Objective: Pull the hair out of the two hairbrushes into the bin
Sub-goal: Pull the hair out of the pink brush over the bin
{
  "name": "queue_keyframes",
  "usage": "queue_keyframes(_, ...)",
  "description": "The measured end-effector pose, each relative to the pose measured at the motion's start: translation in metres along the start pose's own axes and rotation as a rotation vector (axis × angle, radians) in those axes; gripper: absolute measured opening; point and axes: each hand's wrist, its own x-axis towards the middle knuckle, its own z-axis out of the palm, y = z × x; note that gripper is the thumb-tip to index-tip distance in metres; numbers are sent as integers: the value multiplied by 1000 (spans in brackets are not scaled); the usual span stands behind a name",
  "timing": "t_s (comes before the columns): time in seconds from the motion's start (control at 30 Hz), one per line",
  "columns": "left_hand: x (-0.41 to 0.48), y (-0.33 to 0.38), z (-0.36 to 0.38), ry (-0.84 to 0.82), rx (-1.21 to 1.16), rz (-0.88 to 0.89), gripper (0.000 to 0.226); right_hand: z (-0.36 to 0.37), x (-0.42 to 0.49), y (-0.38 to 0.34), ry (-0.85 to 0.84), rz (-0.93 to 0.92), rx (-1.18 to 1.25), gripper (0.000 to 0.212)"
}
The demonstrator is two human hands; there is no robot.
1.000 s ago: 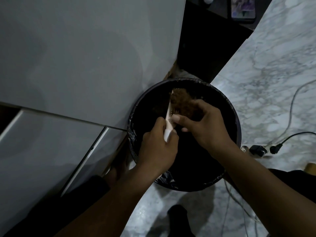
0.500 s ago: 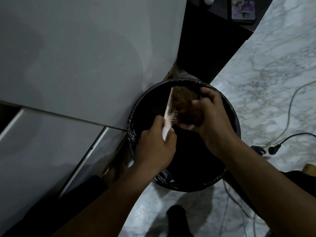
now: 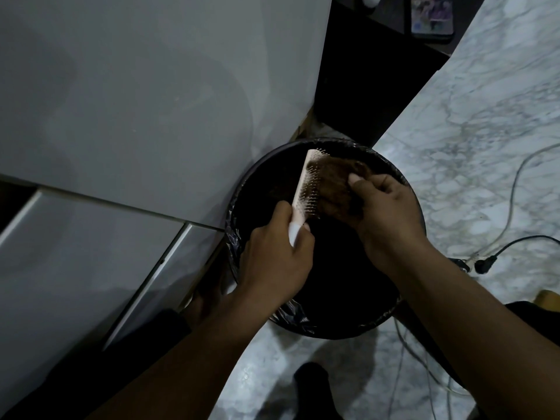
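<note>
Left hand (image 3: 277, 262) closed round white handle of pale pink paddle hairbrush (image 3: 304, 189), held on edge over round black bin with black liner (image 3: 403, 304), bristles facing right. Right hand (image 3: 385, 207) fingers pinched on brown matted hair clump (image 3: 336, 189), still against bristles. Bin on marble floor (image 3: 472, 140), beside grey cabinet (image 3: 136, 101)

Black plug (image 3: 485, 263) and cables on marble floor (image 3: 485, 147).
</note>
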Motion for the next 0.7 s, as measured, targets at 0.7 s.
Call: queue_keyframes(0.7, -2, 3, 0, -16, 76, 82, 19, -9, 4, 5, 3, -355, -418, 9)
